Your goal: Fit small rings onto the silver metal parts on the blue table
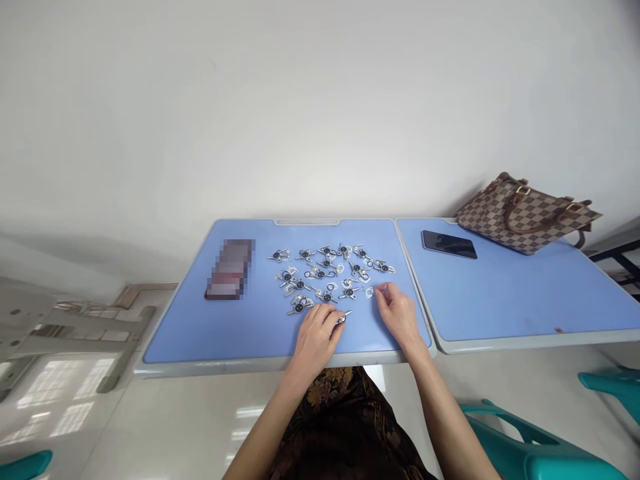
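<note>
My left hand (319, 332) is closed near the table's front edge. Thumb and fingers pinch a small metal part (342, 320) with a dark round body and a thin silver pin sticking out. My right hand (399, 312) rests to its right with fingers curled together, and what they hold, if anything, is hidden. Just left of its fingertips lies a thin, pale, loop-shaped piece (369, 292). Beyond both hands several similar metal parts (321, 274) with black round centres and silver pins lie spread out, with small dark rings (331, 286) and thin flat plates among them.
The blue table (250, 340) meets a second blue table (500, 307) on the right. That one bears a dark phone (449, 245) and a checked handbag (530, 213). A pixelated flat object (231, 270) lies at left. Green stools (545, 447) stand below; a white wall (320, 120) rises behind.
</note>
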The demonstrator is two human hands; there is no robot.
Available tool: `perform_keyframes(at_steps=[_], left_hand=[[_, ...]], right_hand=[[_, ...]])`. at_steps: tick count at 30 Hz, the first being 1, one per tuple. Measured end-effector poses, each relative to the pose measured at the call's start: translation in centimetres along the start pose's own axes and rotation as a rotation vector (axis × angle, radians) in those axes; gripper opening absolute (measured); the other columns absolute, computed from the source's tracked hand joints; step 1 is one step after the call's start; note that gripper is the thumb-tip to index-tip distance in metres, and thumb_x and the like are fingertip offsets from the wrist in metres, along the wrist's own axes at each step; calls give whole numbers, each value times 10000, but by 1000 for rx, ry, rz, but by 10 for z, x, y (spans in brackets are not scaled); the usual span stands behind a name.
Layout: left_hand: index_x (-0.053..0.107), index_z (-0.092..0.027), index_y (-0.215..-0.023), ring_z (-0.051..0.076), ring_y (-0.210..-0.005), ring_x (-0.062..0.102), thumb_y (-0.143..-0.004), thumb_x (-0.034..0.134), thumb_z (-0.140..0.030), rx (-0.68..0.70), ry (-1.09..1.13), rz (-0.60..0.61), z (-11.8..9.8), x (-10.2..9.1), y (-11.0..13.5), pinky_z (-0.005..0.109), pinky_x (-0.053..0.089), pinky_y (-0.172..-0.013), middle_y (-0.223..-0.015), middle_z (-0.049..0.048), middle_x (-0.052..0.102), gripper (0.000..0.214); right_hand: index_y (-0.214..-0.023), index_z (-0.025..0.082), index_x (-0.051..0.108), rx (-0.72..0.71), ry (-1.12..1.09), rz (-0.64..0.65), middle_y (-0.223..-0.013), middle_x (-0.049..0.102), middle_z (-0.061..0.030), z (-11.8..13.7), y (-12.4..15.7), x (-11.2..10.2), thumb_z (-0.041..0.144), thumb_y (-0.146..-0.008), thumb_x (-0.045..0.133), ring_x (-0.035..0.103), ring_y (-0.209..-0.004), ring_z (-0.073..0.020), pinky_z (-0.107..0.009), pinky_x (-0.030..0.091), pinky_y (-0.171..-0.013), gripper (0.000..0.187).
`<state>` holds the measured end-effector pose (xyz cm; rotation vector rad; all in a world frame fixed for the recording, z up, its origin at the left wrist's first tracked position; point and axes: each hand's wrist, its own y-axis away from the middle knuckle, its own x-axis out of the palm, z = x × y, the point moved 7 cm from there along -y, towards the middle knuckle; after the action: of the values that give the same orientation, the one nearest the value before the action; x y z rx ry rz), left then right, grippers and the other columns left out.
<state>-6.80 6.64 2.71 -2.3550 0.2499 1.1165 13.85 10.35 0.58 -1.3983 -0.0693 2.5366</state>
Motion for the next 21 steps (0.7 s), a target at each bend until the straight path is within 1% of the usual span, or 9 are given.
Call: perform_keyframes(at_steps=[2,5,10,13,15,18,21], left_hand=[[613,-213,-1014,202,-928,565,-909,555,-181,5,-14,23,-1,3,-2,351,474,-822,-996,52,616,124],[615,-214,-987,196,-921,564,-912,547,-170,-11,6,24,1,5,-3,344,470,-820,-984,44,616,110],[606,-218,-973,186,-921,570,-891,563,-151,-35,51,28,4,6,-5,326,476,-813,-982,30,623,114],[593,-217,-958,186,-929,570,-886,565,-144,-48,78,19,6,5,-5,327,473,-821,-983,28,623,106],[586,-215,-947,187,-936,568,-884,567,-140,-51,91,7,5,4,-5,330,468,-830,-985,29,622,100],[584,-217,-942,188,-943,571,-877,571,-141,-42,95,-16,3,1,-4,328,467,-830,-989,33,619,101],[581,-218,-938,187,-949,574,-870,573,-142,-40,100,-32,3,0,-3,322,468,-826,-982,31,618,102]], right_hand=[[-945,209,616,-15,-29,-23,-681,674,-21,-1,4,0,366,-932,447,614,-617,-201,-269,334,-597,231],[-920,207,624,-26,-77,-51,-633,637,-7,0,7,0,385,-925,458,582,-583,-184,-265,343,-593,243],[-871,191,606,-50,-271,-105,-583,528,25,5,10,-7,445,-947,444,468,-512,-133,-246,352,-566,310],[-866,189,591,-89,-356,-112,-560,464,45,10,13,-10,429,-966,427,424,-500,-120,-239,346,-550,308],[-875,190,590,-111,-392,-108,-561,463,46,13,15,-11,412,-974,424,424,-505,-119,-238,352,-550,294],[-900,193,603,-178,-437,-34,-628,549,21,22,17,-6,380,-976,433,477,-539,-124,-239,380,-568,263],[-937,203,625,-333,-418,123,-710,637,-3,40,24,5,326,-956,482,545,-579,-132,-246,413,-605,189]])
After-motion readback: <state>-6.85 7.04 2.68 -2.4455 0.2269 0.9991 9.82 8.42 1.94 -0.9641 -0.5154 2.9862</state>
